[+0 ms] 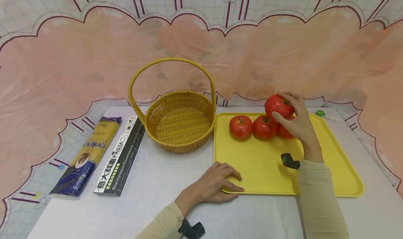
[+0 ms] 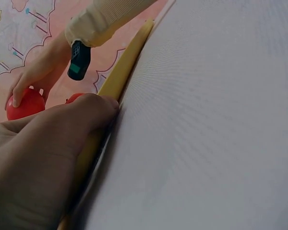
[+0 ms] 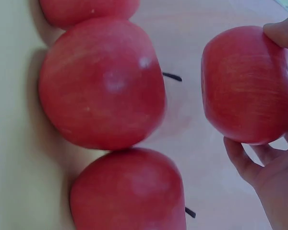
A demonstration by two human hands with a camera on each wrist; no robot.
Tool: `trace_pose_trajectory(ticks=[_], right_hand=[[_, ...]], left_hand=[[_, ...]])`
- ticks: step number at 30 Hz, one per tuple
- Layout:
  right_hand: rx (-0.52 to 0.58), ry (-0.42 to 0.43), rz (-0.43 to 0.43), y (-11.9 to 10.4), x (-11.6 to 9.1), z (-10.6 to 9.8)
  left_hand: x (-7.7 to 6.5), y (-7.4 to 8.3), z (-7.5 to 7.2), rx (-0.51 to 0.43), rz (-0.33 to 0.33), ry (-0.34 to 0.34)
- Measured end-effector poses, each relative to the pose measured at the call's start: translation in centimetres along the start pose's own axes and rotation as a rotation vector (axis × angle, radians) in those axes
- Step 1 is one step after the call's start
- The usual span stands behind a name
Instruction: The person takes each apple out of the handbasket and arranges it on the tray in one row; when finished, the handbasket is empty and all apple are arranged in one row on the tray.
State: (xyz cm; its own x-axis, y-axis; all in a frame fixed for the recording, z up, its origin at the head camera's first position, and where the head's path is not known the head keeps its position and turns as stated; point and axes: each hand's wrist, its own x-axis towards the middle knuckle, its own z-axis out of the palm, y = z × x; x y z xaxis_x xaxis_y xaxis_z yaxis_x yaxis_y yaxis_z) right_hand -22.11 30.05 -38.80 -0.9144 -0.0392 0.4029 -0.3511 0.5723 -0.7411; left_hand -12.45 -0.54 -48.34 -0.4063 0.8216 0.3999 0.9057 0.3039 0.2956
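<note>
In the head view, my right hand (image 1: 296, 118) holds a red apple (image 1: 278, 105) above the far part of the yellow tray (image 1: 261, 165). The right wrist view shows the fingers and thumb round this apple (image 3: 249, 86), with a gap between it and the others. Three more apples sit in a row on the tray: a left one (image 1: 240, 127), a middle one (image 1: 265, 127) and a right one (image 1: 284, 131), partly hidden by my hand. My left hand (image 1: 217, 183) grips the tray's near left corner, its thumb against the rim (image 2: 129, 60) in the left wrist view.
Left of the tray stands a wicker basket (image 1: 181, 146) with a tall arched handle. Beside it lie a black-and-white pasta box (image 1: 121, 158) and a yellow-and-blue pasta bag (image 1: 88, 157). A green lollipop (image 1: 320, 113) lies behind the tray's far right corner. A patterned curtain closes the back.
</note>
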Motion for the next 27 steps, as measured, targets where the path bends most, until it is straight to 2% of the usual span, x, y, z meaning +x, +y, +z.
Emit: trace_pose_trajectory(ticks=[4,14,27], right_hand=[[-0.002,0.016,0.016,0.4,0.0,-0.6],[-0.022,0.019,0.146,1.2,-0.4,-1.9],[-0.034,0.069,0.191,2.4,-0.7,-2.9]], left_hand=[[0.1,-0.1,0.0,0.021,0.017,0.014],[0.1,0.0,0.1,0.013,0.010,0.021],[0.1,-0.1,0.1,0.008,0.028,0.025]])
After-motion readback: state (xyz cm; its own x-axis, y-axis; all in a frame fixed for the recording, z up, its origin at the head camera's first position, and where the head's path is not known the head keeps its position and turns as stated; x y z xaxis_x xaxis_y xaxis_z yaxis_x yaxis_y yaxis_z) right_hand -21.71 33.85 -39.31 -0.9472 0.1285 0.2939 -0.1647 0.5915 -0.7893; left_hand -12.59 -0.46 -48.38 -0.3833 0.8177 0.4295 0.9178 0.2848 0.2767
